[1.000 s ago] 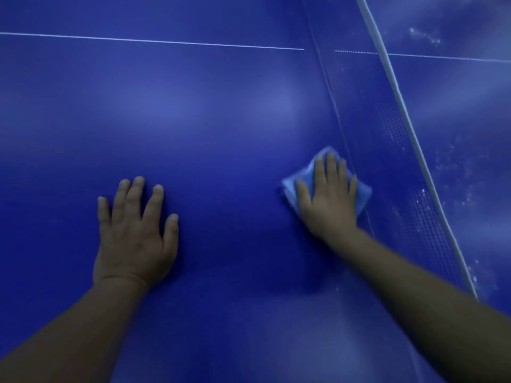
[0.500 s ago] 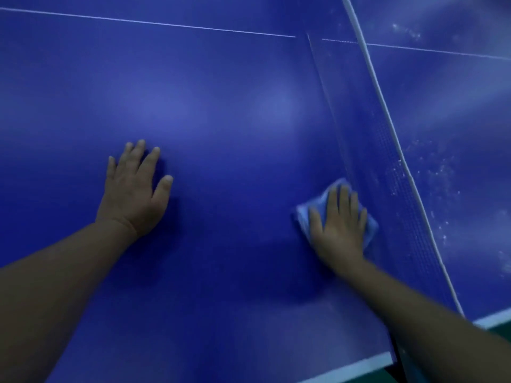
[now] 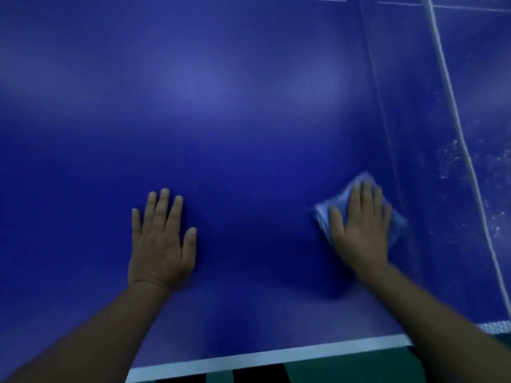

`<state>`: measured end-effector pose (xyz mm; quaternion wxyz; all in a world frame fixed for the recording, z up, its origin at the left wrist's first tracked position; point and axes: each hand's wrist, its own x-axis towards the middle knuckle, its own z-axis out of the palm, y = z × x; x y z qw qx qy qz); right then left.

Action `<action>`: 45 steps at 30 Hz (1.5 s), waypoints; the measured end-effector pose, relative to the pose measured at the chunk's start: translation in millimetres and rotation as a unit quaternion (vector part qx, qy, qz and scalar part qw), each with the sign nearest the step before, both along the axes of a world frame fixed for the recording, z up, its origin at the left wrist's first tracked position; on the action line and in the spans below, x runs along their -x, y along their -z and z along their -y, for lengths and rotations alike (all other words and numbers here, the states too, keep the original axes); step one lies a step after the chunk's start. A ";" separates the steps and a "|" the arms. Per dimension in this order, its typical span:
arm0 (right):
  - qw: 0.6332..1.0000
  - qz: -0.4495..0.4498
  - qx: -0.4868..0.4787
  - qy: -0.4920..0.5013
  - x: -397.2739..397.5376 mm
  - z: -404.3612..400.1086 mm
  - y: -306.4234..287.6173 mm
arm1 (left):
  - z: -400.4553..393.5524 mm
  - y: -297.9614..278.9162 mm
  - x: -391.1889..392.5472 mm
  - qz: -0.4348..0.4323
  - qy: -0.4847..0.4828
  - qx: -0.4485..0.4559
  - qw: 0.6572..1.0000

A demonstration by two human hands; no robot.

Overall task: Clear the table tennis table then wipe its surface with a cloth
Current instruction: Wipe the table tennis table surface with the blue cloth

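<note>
A: From where I stand I see the blue surface [image 3: 221,106] of the table tennis table, with soft light reflected on it. On the left side, what is the person doing?

B: The left hand [image 3: 161,244] lies flat on the surface, palm down. Its fingers are straight and a little spread, and it holds nothing.

A: And more to the right?

B: The right hand [image 3: 359,230] presses down on a light blue cloth [image 3: 329,214]. The fingers are straight and close together on top of it, not curled around it. The cloth looks folded, and its edges show on both sides of the hand. This part is a little blurred.

A: Where exactly is the cloth?

B: It lies on the surface, just beside the foot of the net [image 3: 431,134], on the left side of the net. The white top band of the net [image 3: 453,106] runs from the upper edge down to the lower right.

A: What about the far side of the net?

B: The other half of the table [image 3: 492,78] has pale specks and smears on it.

A: And near us?

B: The white edge line [image 3: 276,357] of the surface runs along the bottom, and below it I see a green floor [image 3: 359,369].
</note>
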<state>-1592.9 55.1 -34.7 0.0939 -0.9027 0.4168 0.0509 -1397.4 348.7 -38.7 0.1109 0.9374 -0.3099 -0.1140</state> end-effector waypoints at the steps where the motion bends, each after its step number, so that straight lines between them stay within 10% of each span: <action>1: 1.000 0.005 0.001 -0.029 -34.6 19.6 0.6 | -0.6 1.8 -0.1 0.003 0.000 0.002 1.000; 5: 0.969 0.015 0.010 -0.244 -105.6 28.2 4.9 | 0.2 3.6 1.2 0.008 0.002 -0.006 1.000; 12: 0.789 -0.018 -0.009 -0.614 77.5 -15.6 -2.0 | 0.4 3.0 2.3 0.008 0.000 -0.007 1.000; 15: 0.851 -0.025 0.016 -0.524 26.4 36.2 0.1 | 0.8 1.7 2.3 0.008 -0.001 -0.003 1.000; 20: 0.994 0.009 0.014 -0.108 -83.7 54.9 3.7 | 0.4 -0.6 3.4 0.009 0.033 0.006 0.999; 30: 0.962 0.006 0.000 -0.272 77.9 -119.8 1.6 | -1.2 -1.5 -0.5 -0.018 0.049 0.006 0.999; 38: 0.981 0.016 -0.006 0.191 -61.5 -125.2 9.3 | -6.6 -0.1 -1.0 -0.026 0.058 0.009 0.998; 45: 0.999 0.018 -0.010 -0.048 37.6 -245.4 3.4 | -7.7 3.2 -0.6 -0.014 0.061 0.013 0.998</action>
